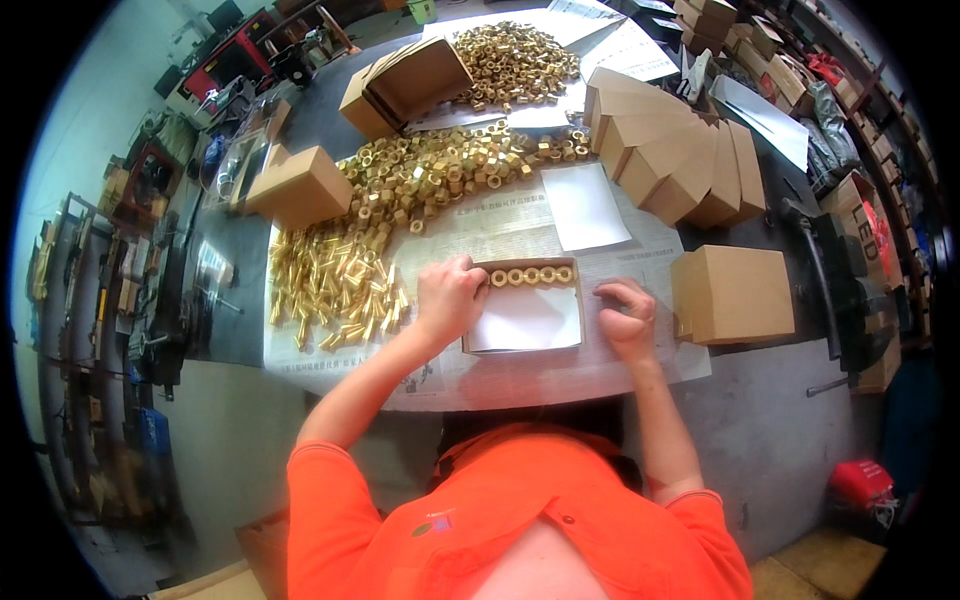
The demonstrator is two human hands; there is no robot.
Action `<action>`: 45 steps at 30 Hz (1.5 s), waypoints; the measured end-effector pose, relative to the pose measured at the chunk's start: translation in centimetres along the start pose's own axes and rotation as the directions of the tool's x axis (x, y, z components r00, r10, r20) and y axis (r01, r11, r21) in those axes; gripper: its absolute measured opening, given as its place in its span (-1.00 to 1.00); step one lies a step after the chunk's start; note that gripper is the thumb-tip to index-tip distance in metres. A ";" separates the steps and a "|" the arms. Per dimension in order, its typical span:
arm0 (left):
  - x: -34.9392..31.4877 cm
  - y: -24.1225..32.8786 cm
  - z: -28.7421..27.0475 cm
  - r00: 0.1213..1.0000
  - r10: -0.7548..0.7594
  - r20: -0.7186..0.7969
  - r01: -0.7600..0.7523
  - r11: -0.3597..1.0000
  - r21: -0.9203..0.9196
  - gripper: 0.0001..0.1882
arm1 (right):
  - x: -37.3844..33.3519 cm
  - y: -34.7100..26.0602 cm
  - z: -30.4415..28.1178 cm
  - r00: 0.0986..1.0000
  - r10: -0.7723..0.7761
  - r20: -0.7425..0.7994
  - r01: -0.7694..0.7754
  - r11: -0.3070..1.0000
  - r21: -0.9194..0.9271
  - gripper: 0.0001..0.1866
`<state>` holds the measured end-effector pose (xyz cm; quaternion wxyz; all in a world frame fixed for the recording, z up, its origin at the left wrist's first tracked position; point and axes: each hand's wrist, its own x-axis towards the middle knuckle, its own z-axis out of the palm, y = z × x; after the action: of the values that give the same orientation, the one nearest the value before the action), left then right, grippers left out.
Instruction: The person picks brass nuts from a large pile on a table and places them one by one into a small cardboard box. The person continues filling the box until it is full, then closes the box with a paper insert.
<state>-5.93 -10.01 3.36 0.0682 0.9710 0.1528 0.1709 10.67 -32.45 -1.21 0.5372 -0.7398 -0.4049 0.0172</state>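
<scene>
A shallow open cardboard box (523,350) lies on the newspaper in front of me, with a white sheet (530,320) lining its bottom. Along its far wall runs a row of several brass nuts (531,276), holes facing up. My left hand (450,298) is closed over the box's far left corner, its fingertips at the rim beside the row. Just off the box's right side is my right hand (628,318), with its fingers curled in. Whatever it may hold is hidden. Beyond the box spreads a heap of loose brass nuts (430,175); slim brass tubular pieces (335,285) are piled to the left.
A closed carton (735,295) stands at the right, below fanned, overlapping cartons (675,155). Another carton (300,190) sits at the left, and open boxes (405,85) lie farther back. A white paper (587,208) and a second nut heap (515,65) are beyond.
</scene>
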 end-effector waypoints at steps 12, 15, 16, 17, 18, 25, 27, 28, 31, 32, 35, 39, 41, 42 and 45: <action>-0.3 -0.5 0.1 1.000 -0.014 -0.008 0.013 0.988 -0.153 -0.92 | 0.2 -0.2 0.1 0.999 -0.035 0.001 0.035 0.999 -0.024 -0.76; 0.0 -1.1 -0.2 1.000 0.005 0.019 0.000 0.970 -0.244 -0.93 | 0.2 -0.2 0.0 0.999 -0.041 0.002 0.041 0.999 -0.031 -0.76; 0.4 -1.5 -1.1 0.999 0.005 0.048 0.010 0.949 -0.315 -0.92 | 0.1 0.0 0.0 1.000 -0.029 -0.001 0.029 0.999 -0.021 -0.76; 0.8 -2.2 -1.7 0.997 0.008 0.077 0.023 0.923 -0.385 -0.91 | 0.0 0.1 0.0 1.000 -0.018 -0.003 0.018 1.000 -0.013 -0.76; 1.3 -3.4 -2.2 0.998 -0.055 0.025 0.060 0.901 -0.430 -0.91 | 0.0 0.1 0.0 1.000 -0.017 -0.001 0.017 1.000 -0.005 -0.76; 3.3 -10.8 -1.0 0.920 -0.380 0.094 0.371 0.923 0.105 -0.72 | 0.2 -0.2 -0.1 1.000 -0.028 0.004 0.028 1.000 0.007 -0.76; 3.3 -11.7 1.0 0.923 -0.383 0.031 0.379 0.921 0.094 -0.75 | 0.0 -0.3 -0.2 1.000 -0.019 0.002 0.019 1.000 0.002 -0.76; 3.4 -11.6 1.2 0.923 -0.383 0.019 0.380 0.920 0.095 -0.76 | 0.0 -0.4 -0.1 1.000 -0.010 0.003 0.010 1.000 -0.004 -0.76; 3.5 -11.6 2.0 0.945 -0.328 -0.016 0.327 0.936 0.126 -0.78 | -0.1 -0.2 0.0 1.000 -0.005 -0.005 0.005 1.000 -0.003 -0.75; 3.5 -11.5 2.2 0.951 -0.307 -0.022 0.307 0.939 0.156 -0.78 | -0.1 0.0 0.0 1.000 -0.007 -0.009 0.007 1.000 0.001 -0.75; 3.4 -11.5 2.3 0.962 -0.271 -0.046 0.275 0.947 0.167 -0.80 | -0.1 0.4 0.1 1.000 -0.003 0.000 0.003 1.000 0.004 -0.76; 3.1 -11.1 1.3 0.968 -0.245 -0.059 0.250 0.964 0.095 -0.85 | -0.1 0.2 0.1 1.000 0.016 0.007 -0.016 1.000 0.016 -0.75; 2.7 -9.4 -0.3 0.962 -0.271 -0.026 0.265 0.956 -0.128 -0.86 | -0.1 0.2 0.1 1.000 0.010 -0.003 -0.010 1.000 0.025 -0.75; 2.4 -8.3 -1.4 0.959 -0.284 -0.010 0.274 0.932 -0.236 -0.87 | -0.1 0.3 0.1 1.000 0.005 -0.004 -0.005 1.000 0.020 -0.75; 0.6 -4.0 -3.9 0.961 -0.260 0.096 0.262 0.743 -0.616 -0.86 | -0.1 0.5 0.4 1.000 0.000 0.002 0.000 1.000 0.010 -0.74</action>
<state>-7.88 -5.72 6.47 0.4086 0.8628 0.2218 0.1984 10.74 -32.24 -1.78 0.5405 -0.7371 -0.4052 0.0198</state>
